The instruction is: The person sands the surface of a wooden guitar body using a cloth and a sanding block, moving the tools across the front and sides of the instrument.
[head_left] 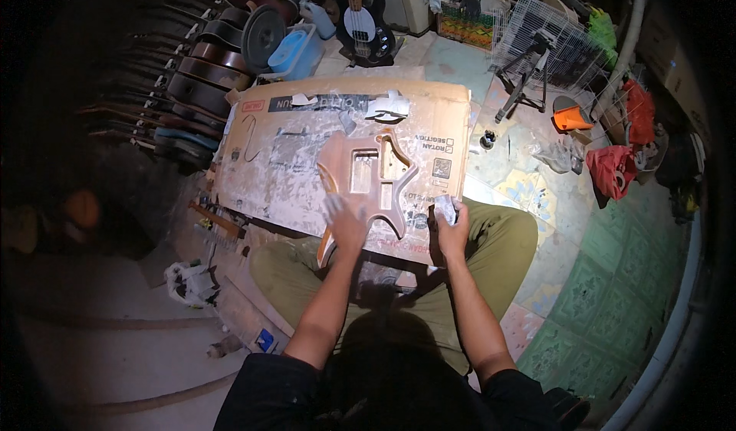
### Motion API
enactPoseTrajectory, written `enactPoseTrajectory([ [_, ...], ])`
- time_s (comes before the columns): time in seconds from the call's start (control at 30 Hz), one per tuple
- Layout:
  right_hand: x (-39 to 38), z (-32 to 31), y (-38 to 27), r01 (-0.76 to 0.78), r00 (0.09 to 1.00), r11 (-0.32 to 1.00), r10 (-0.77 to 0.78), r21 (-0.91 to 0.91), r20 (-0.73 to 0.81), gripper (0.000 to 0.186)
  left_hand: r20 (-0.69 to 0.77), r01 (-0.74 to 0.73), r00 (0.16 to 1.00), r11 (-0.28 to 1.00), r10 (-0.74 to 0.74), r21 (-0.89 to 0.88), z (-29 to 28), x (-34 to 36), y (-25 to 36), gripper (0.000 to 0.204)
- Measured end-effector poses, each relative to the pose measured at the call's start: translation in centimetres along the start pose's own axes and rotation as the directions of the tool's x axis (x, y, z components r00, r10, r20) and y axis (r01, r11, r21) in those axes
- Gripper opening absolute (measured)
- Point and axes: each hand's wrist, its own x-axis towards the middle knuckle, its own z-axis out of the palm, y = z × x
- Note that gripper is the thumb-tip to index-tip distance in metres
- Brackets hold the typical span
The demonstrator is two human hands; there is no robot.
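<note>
An unfinished pale wooden electric guitar body (389, 201), with routed cavities and horns, lies on a dusty cardboard sheet (261, 182). My left hand (345, 218) is at its lower left part, fingers apart and somewhat blurred; whether it presses on the wood is unclear. My right hand (452, 232) is closed on a crumpled grey piece of what looks like sandpaper (445, 208), at the right edge of the cardboard, beside the body. Torn pale scraps (387, 106) lie near the cardboard's far edge.
Several guitars (195, 90) stand racked at left. Beyond the cardboard are a black bass (364, 44), blue tubs (291, 52) and a wire cage (525, 29). At right are a tripod (521, 78), an orange scoop (571, 117) and red bags (609, 170). My crossed legs (506, 270) border the cardboard.
</note>
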Motion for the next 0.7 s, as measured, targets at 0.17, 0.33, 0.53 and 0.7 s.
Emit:
enactPoseTrajectory([
  [0.17, 0.3, 0.2, 1.2, 0.010, 1.000, 1.000, -0.010, -0.006, -0.021, 0.043, 0.152, -0.465, 0.868, 0.882, 0.472, -0.083, 0.1, -7.8, 5.6, 0.085],
  [0.33, 0.9, -0.7, 2.3, -0.040, 0.998, 0.999, 0.041, 0.029, -0.056, 0.045, 0.238, -0.461, 0.857, 0.886, 0.457, -0.041, -0.8, -8.3, 7.7, 0.086],
  [0.53, 0.4, -0.4, -0.4, -0.155, 0.987, 0.986, 0.158, 0.058, -0.036, 0.044, -0.045, -0.073, 0.997, 0.994, 0.070, -0.083, -1.4, -2.2, 6.2, 0.091],
  [0.7, 0.7, -0.1, 0.5, -0.127, 0.989, 0.981, 0.136, 0.149, -0.052, 0.046, -0.006, -0.132, 0.991, 0.990, 0.133, 0.042, -1.1, -2.0, 7.0, 0.096],
])
